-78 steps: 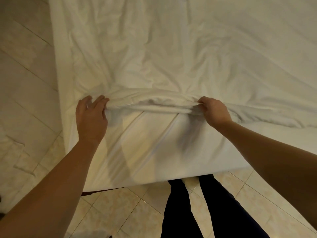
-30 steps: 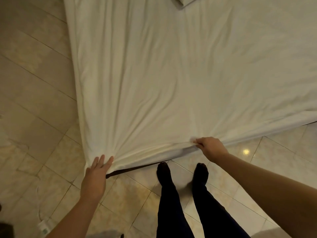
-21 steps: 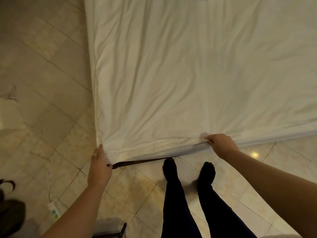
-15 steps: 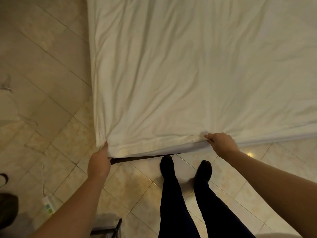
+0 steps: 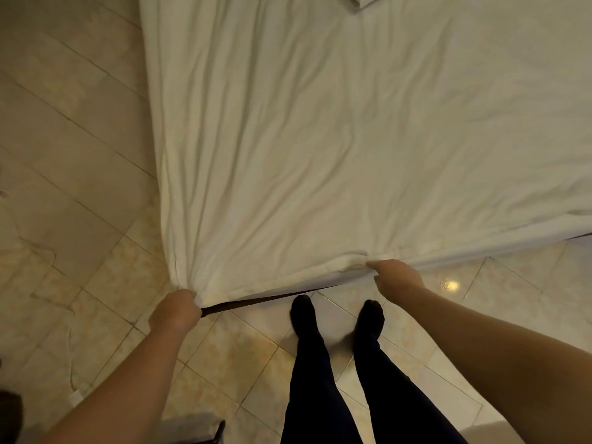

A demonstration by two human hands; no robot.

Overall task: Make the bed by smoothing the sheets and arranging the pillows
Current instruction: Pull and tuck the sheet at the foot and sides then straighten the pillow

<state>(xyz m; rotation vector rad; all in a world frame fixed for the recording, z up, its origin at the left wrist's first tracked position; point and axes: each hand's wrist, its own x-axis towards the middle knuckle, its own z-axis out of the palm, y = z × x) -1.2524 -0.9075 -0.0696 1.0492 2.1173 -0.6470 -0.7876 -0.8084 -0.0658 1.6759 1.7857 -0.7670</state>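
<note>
At the foot corner of the bed [image 5: 256, 301], clenching the bunched corner of the white sheet [image 5: 304, 171] in the fisted left hand [image 5: 174, 308] (half a second ago only laid against it, fingers straight). Farther along the bed's foot edge, still pinching the hem with the right hand [image 5: 395, 277]. Spread over the whole bed, creased toward both grips.

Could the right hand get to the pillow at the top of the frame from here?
Probably not. The right hand grips the sheet at its near edge, and the pillow lies at the sheet's far end. Nothing blocks it, but it looks beyond arm's reach without walking round.
</note>
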